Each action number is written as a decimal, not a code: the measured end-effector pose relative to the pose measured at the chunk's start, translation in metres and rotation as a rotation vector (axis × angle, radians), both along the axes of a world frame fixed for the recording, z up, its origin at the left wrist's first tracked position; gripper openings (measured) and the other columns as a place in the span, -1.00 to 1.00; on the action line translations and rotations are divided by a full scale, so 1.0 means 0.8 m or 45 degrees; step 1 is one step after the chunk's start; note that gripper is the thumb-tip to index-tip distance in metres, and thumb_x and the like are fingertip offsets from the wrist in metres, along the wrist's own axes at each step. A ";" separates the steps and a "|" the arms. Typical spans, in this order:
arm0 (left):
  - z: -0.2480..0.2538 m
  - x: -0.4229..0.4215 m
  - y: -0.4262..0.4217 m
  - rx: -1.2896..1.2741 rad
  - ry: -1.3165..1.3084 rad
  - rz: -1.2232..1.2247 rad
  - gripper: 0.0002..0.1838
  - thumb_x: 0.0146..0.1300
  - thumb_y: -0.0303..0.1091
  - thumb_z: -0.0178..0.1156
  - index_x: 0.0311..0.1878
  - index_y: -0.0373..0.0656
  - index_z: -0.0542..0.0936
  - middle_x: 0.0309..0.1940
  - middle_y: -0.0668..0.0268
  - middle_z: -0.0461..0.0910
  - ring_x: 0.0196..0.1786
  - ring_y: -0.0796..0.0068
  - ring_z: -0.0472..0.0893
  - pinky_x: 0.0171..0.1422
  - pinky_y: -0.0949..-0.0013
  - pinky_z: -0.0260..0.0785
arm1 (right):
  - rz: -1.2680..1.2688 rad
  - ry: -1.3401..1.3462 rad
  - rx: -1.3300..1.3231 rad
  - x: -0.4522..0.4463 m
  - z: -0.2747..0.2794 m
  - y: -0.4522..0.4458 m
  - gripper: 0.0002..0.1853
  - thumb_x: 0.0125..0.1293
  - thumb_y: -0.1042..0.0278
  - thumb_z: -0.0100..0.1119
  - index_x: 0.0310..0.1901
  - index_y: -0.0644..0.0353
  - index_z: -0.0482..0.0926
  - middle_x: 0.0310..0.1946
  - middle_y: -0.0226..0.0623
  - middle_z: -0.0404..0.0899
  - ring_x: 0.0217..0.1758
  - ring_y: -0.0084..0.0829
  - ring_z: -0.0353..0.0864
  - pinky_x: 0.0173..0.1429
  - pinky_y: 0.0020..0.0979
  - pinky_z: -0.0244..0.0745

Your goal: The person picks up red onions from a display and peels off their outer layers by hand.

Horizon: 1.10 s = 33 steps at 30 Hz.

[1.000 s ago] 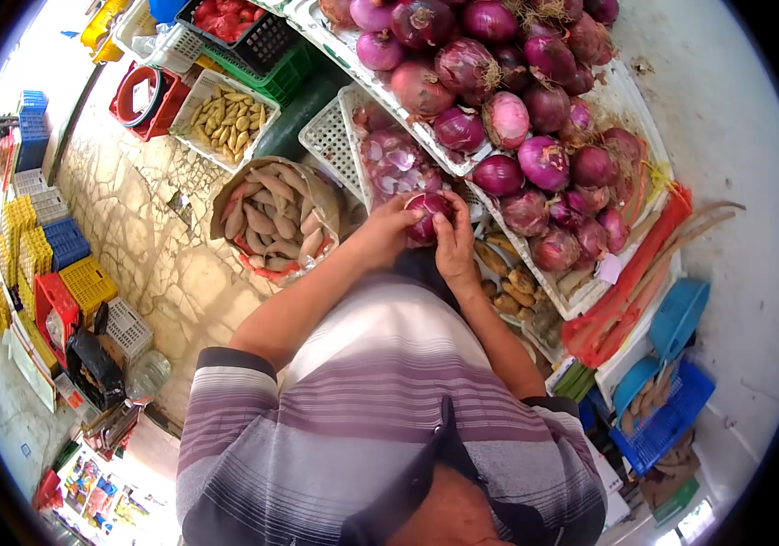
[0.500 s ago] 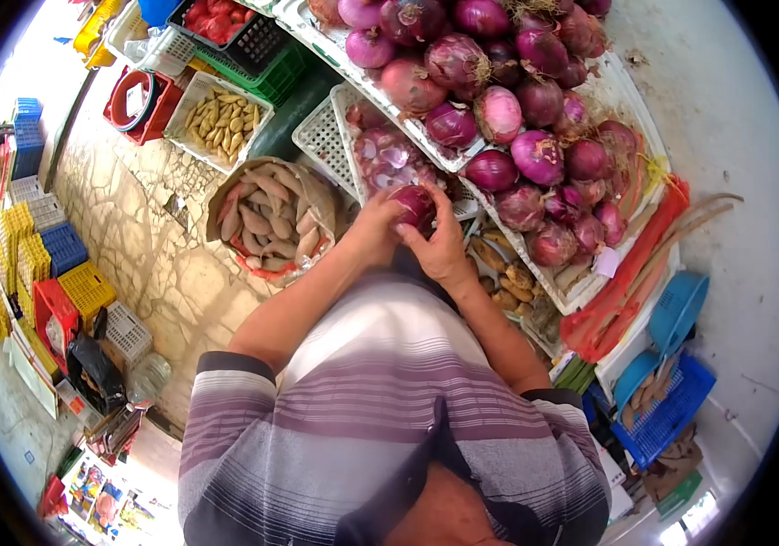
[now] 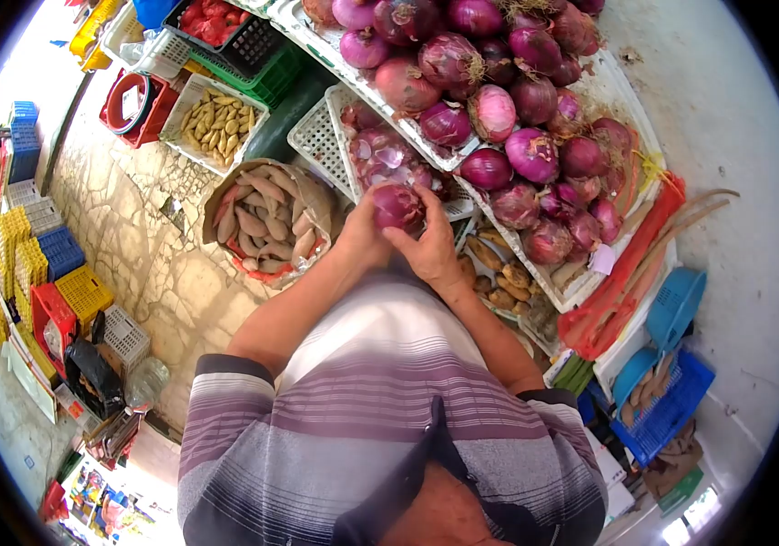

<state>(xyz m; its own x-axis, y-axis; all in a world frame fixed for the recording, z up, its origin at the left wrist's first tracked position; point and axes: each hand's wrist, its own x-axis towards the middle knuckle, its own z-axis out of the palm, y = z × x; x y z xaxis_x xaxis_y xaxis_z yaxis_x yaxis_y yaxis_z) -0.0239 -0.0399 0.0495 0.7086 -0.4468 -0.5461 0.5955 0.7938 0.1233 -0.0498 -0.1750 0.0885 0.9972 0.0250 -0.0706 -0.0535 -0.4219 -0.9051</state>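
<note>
Between my two hands, in front of my belly, is a purple-red onion. My left hand is closed around its left side. On the other side my right hand grips it, thumb across the lower edge and fingers behind. Just beyond the onion stands a white crate with loose onion skins and onions in it. A large heap of red onions lies on white foam trays ahead and to the right.
A sack of sweet potatoes stands on the stone floor at left. Brown tubers lie to the right of my hands. Red netting and blue baskets are farther right. A white crate of small yellowish roots sits far left.
The onion has turned in my hands and shifted slightly left, so more of its face shows. My right-hand fingers have moved a little around it.
</note>
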 end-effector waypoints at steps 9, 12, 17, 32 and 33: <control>-0.027 0.000 0.012 0.003 -0.018 -0.108 -0.69 0.42 -0.20 0.21 0.10 -0.17 0.58 -0.02 0.17 0.70 -0.02 0.24 0.73 0.13 0.14 0.64 | 0.114 0.096 0.265 -0.012 -0.026 -0.005 -0.13 0.10 0.44 0.55 0.44 0.28 0.30 0.35 -0.05 0.42 0.40 -0.18 0.44 0.48 -0.20 0.35; -0.031 -0.001 0.007 0.302 -0.090 -0.084 -0.77 0.37 -0.35 0.22 0.03 -0.22 0.63 -0.09 0.15 0.70 -0.08 0.33 0.73 0.07 0.18 0.66 | 0.088 0.182 0.462 -0.019 -0.028 -0.006 -0.12 0.09 0.48 0.55 0.45 0.28 0.30 0.32 -0.15 0.42 0.37 -0.28 0.44 0.48 -0.24 0.33; -0.048 0.004 0.011 0.189 -0.234 -0.076 -0.82 0.41 -0.37 0.24 -0.01 -0.22 0.63 -0.19 0.26 0.70 -0.16 0.40 0.72 0.03 0.27 0.63 | 0.148 0.193 0.317 -0.011 -0.050 -0.037 -0.06 0.07 0.50 0.56 0.49 0.28 0.26 0.36 -0.18 0.39 0.34 -0.29 0.44 0.47 -0.26 0.33; -0.078 0.039 -0.027 0.883 0.020 -0.039 -0.76 0.20 -0.27 0.41 -0.24 -0.29 0.73 -0.33 0.20 0.68 -0.29 0.32 0.60 -0.17 0.17 0.48 | 0.473 0.134 -0.085 0.032 -0.015 -0.031 -0.19 0.07 0.47 0.48 0.39 0.28 0.32 0.24 -0.07 0.42 0.26 -0.18 0.44 0.42 -0.22 0.34; -0.092 0.045 -0.028 0.809 0.058 -0.014 -0.77 0.24 -0.26 0.40 -0.25 -0.27 0.73 -0.33 0.22 0.67 -0.30 0.34 0.58 -0.17 0.18 0.47 | 0.536 0.122 -0.084 0.038 -0.012 -0.032 -0.17 0.04 0.45 0.50 0.39 0.28 0.33 0.23 -0.05 0.43 0.26 -0.16 0.45 0.42 -0.21 0.34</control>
<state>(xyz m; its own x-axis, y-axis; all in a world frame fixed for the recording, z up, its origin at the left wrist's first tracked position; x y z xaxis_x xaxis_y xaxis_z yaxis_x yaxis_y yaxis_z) 0.0119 -0.0627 -0.0240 0.6758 -0.0329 -0.7363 0.6190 0.5676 0.5428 -0.0197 -0.2003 0.0792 0.8899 0.4204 -0.1772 0.0533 -0.4816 -0.8748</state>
